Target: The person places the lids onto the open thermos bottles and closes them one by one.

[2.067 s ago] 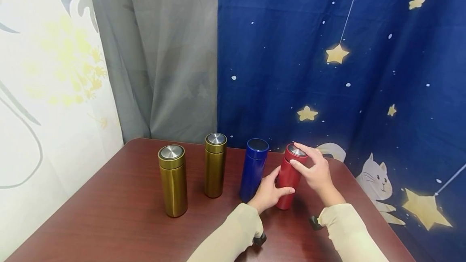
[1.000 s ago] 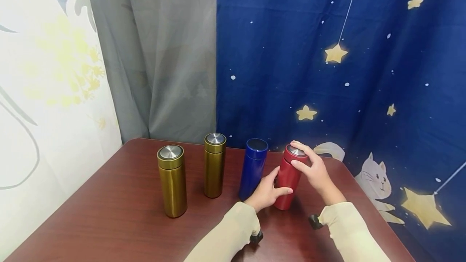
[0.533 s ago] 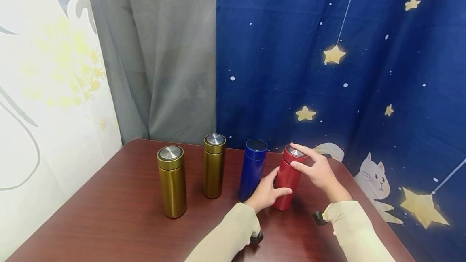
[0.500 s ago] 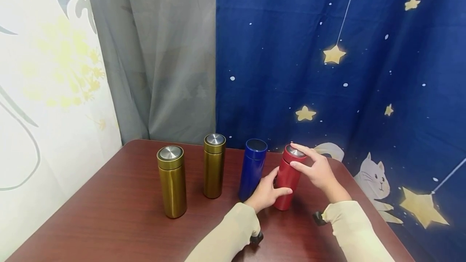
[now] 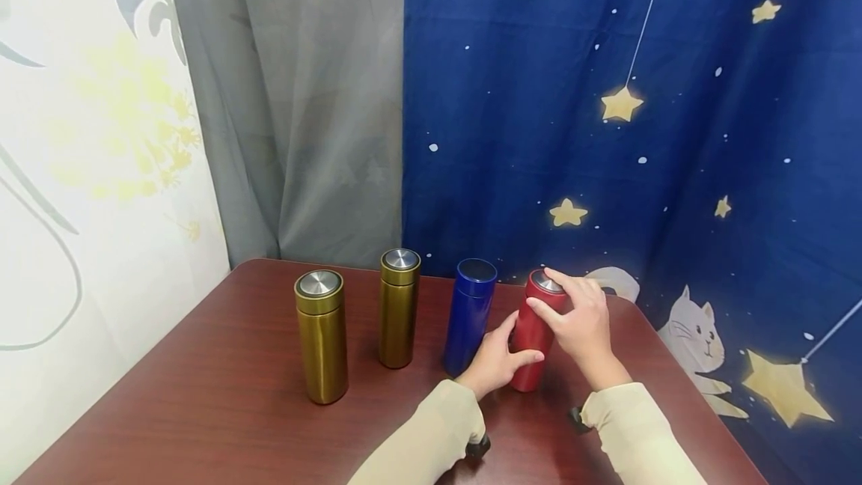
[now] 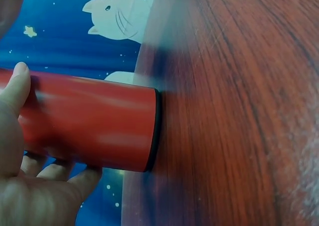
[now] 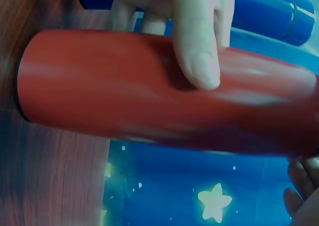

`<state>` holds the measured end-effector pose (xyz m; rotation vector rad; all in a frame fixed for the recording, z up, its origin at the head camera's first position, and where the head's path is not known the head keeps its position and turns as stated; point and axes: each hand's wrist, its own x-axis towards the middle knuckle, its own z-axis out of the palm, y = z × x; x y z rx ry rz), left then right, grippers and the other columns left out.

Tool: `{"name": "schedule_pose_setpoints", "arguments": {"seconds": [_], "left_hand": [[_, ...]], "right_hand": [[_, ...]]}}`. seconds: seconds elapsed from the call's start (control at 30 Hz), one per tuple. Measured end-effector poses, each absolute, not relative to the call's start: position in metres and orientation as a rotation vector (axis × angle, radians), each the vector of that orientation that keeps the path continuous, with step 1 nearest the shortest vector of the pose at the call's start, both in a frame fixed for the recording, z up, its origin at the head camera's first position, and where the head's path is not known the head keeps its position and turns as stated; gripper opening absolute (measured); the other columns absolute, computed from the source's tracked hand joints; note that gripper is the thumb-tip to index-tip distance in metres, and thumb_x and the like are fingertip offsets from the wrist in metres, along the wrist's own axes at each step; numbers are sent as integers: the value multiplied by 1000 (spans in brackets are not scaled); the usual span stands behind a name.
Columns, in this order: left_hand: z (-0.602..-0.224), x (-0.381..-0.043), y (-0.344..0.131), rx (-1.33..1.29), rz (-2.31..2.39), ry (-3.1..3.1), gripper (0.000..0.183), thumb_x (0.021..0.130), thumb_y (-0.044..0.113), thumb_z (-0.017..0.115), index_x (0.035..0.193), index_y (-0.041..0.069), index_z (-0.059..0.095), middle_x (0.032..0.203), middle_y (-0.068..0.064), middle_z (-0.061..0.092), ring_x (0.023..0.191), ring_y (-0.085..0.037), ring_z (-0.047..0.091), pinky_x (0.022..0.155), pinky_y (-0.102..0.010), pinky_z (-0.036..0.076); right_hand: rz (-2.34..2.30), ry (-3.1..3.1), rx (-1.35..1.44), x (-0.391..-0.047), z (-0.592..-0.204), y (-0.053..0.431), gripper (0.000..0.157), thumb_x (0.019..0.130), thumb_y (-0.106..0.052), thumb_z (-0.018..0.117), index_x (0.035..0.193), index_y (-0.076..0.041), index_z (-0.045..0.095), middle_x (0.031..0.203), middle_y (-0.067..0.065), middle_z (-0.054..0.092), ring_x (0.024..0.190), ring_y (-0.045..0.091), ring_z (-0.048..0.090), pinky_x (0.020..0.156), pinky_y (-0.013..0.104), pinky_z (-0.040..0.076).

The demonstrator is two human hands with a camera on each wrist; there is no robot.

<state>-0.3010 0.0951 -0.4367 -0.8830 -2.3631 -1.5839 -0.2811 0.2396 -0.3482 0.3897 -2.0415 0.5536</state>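
A red thermos (image 5: 529,343) with a silver-topped lid (image 5: 547,282) stands on the table's right side. My left hand (image 5: 494,361) grips its body from the left, thumb across the front. In the left wrist view, the fingers (image 6: 85,180) of that hand curl under the red thermos (image 6: 94,124). Up at the lid, my right hand (image 5: 582,320) holds on with the thumb at the near side and fingers over the top. The right wrist view shows only some fingers (image 7: 299,183) of it at the lid end. Just left is a blue thermos (image 5: 469,316), partly behind my left hand.
Two gold thermoses stand further left, one nearer (image 5: 323,350) and one farther back (image 5: 397,316). Everything rests on a dark red wooden table (image 5: 222,380). A grey curtain (image 5: 330,96) and a blue starry curtain (image 5: 512,133) hang behind its far edge.
My right hand has turned on the lid, its thumb sweeping left across the front and its wrist swinging left. My left hand keeps its grip, and the thermoses stay in place.
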Motion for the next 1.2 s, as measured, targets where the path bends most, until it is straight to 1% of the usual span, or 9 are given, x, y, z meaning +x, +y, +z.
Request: {"name": "schedule_pose_setpoints", "arguments": {"seconds": [0.17,0.33,0.4,0.53,0.63,0.7,0.77,1.03,1.2], "left_hand": [[-435,-301,94,-906,-1584,-2362,71,71,47,62,132,31,29,108,8,56,93,-9,55,77,-26,45],[-434,-302,91,-917,-1591,-2381,71,72,47,62,132,33,27,108,9,55,92,-8,55,76,-25,45],[-434,-303,91,-928,-1601,-2383,71,72,47,61,132,33,27,109,9,55,93,-7,55,76,-25,45],[-435,-302,90,-946,-1626,-2403,71,73,45,61,133,33,26,110,9,54,95,-9,54,78,-27,45],[-435,-301,90,-959,-1644,-2422,71,74,45,61,133,32,25,111,9,53,97,-10,53,79,-28,44],[-436,-300,90,-960,-1650,-2426,71,74,44,61,133,32,25,110,9,53,97,-9,53,79,-28,44],[-435,-300,90,-959,-1647,-2419,70,74,44,61,133,32,25,110,9,53,96,-9,53,79,-28,44],[-434,-299,92,-911,-1626,-2393,69,73,44,63,132,31,28,108,9,54,94,-9,54,79,-27,44],[-436,-298,93,-885,-1603,-2386,69,73,45,63,131,31,29,109,9,54,95,-10,54,79,-28,44]], "right_hand": [[503,-2042,294,-282,-347,232,59,59,-50,72,106,-18,60,87,5,56,82,23,43,70,39,31],[586,-2187,282,-283,-342,231,61,64,-54,66,111,-18,52,96,4,52,88,22,40,71,40,35],[708,-2257,363,-282,-340,235,57,68,-48,66,115,-21,49,104,3,51,93,21,41,73,40,40],[1081,-2356,622,-280,-336,249,53,77,-26,65,125,-24,44,118,2,48,103,20,44,75,38,46],[1307,-2374,772,-271,-327,253,53,80,-11,61,129,-15,41,122,8,46,106,20,46,79,31,45],[1374,-2376,824,-266,-321,253,52,80,-7,59,129,-11,40,122,10,46,106,20,46,78,25,44],[1401,-2370,832,-262,-316,251,52,79,-5,59,128,-7,41,122,13,45,106,23,46,79,27,44],[1067,-2381,611,-277,-332,258,54,73,-28,69,122,-31,48,116,-2,51,104,17,47,79,43,43],[846,-2320,514,-279,-340,253,55,70,-40,69,121,-32,50,111,-1,55,95,16,46,71,44,45]]}}
